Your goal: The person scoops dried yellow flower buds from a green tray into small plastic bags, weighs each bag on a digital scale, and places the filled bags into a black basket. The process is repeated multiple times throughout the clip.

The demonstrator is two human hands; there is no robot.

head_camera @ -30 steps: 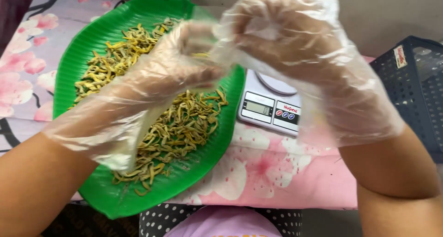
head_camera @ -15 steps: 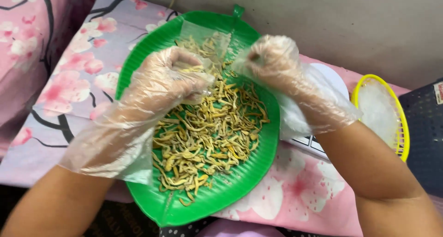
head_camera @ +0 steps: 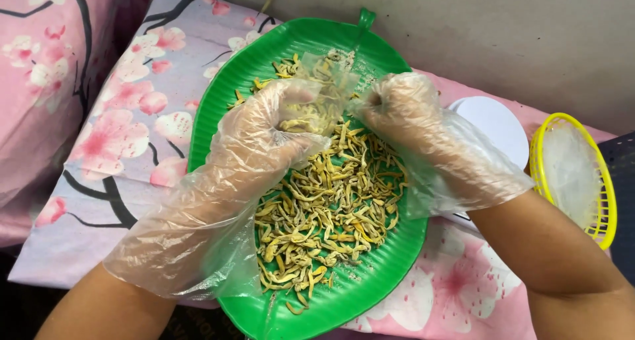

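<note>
We take the green leaf-shaped tray (head_camera: 228, 122) as our landmark; it lies on a cloth printed with pink blossoms (head_camera: 126, 125), and a heap of yellowish dried strips (head_camera: 324, 214) fills its middle and near half.

Our left hand (head_camera: 274, 138), in a loose clear plastic glove, hovers over the tray's far half; its grip is curled shut on one edge of a small clear plastic bag (head_camera: 327, 98), which already holds some of the strips. Our right hand (head_camera: 403, 112), gloved the same way, is just beside it over the tray's right edge; its grip is pinched on the bag's other edge – so the bag hangs between the two hands, above the far part of the heap.

Around the tray: to its right, partly hidden by our right wrist and the baggy glove cuff, sits a white round-topped object (head_camera: 493, 122) – too covered for us to tell more; further right again, well apart from the tray, stands a yellow basket (head_camera: 598, 174) with something pale and filmy in it; beyond the tray runs a plain grey wall (head_camera: 516, 36).

The glove cuffs spread wide over both forearms; the left one covers the tray's left rim and part of the heap, so we cannot see the strips beneath it.
</note>
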